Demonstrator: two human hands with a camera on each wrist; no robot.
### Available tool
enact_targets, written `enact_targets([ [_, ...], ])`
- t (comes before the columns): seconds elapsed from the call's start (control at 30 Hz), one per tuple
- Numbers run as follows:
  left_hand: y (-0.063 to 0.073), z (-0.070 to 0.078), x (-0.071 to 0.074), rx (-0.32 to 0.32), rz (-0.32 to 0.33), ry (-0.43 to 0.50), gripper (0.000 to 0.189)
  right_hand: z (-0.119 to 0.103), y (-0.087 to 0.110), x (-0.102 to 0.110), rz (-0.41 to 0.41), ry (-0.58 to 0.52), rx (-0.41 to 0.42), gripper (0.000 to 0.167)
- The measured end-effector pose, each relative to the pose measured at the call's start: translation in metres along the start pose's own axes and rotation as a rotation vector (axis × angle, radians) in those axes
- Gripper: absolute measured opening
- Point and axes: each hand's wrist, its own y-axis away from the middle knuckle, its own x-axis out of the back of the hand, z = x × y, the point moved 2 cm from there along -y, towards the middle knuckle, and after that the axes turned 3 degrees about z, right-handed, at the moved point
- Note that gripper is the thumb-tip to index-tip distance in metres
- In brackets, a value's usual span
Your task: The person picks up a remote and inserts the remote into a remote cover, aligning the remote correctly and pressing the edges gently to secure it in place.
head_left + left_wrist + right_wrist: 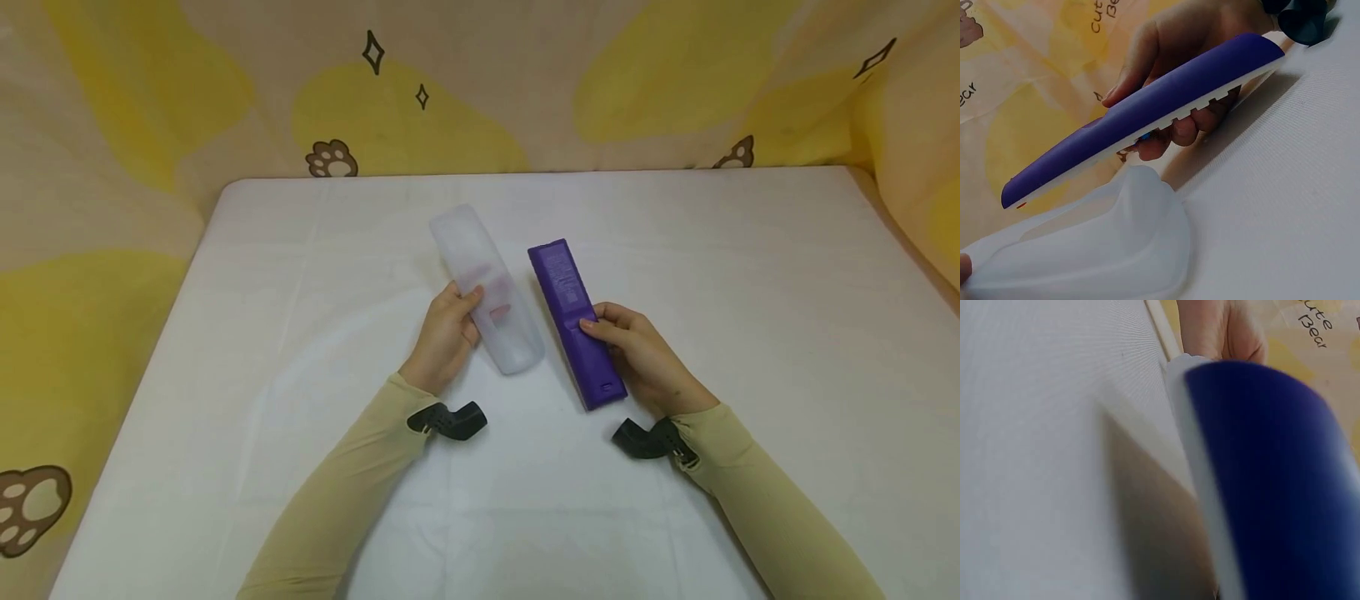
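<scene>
My left hand [438,342] grips a translucent, soft-looking remote control cover [465,242] by its left edge, thumb on top, and its fingers show through the material. To the right, my right hand [652,358] pinches a purple-backed remote control [566,292], thumb on the back and fingers underneath. In the left wrist view the remote control [1147,112] has its white face with raised buttons turned down, tilted above the cover [1104,244]. The two things are apart in the head view. Close up in the right wrist view, the remote control's [1272,469] end hides the fingers that hold it.
A white-covered table [750,250] lies under both hands. Yellow patterned cloth [465,125] hangs along its back and left side. Black camera mounts sit on both wrists [457,421], over light green sleeves [337,492].
</scene>
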Motion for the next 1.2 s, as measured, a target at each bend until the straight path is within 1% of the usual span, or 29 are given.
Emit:
enact_targets([
  [0.2,-0.0009,0.0029,0.0007,-0.019,-0.003,0.032,0.039,-0.0014,0.001,-0.0005,-0.007,0.06,0.003,0.013],
  [0.27,-0.0011,0.0032,0.0006,-0.027,-0.006,0.034,0.04,-0.0012,0.0015,-0.0011,-0.013,0.086,0.003,0.013],
  [0.4,-0.0013,0.0033,0.0005,-0.025,-0.006,0.036,0.038,-0.0001,0.0015,-0.0023,-0.042,0.123,0.004,0.017],
  [0.53,-0.0012,0.0034,0.0007,-0.035,0.003,0.044,0.029,0.0001,0.0016,-0.0033,-0.066,0.145,0.008,0.022],
  [0.7,-0.0007,0.0034,0.0006,-0.058,0.022,0.062,0.017,0.0004,0.0015,-0.0036,-0.075,0.165,0.012,0.025],
  [0.93,-0.0002,0.0035,-0.0018,-0.079,0.019,0.08,0.015,0.0011,0.0005,-0.004,-0.081,0.199,0.007,0.019],
  [1.2,-0.0005,0.005,-0.0013,-0.096,0.025,0.091,0.013,0.0024,0.0009,-0.0042,-0.106,0.241,0.0,0.024],
])
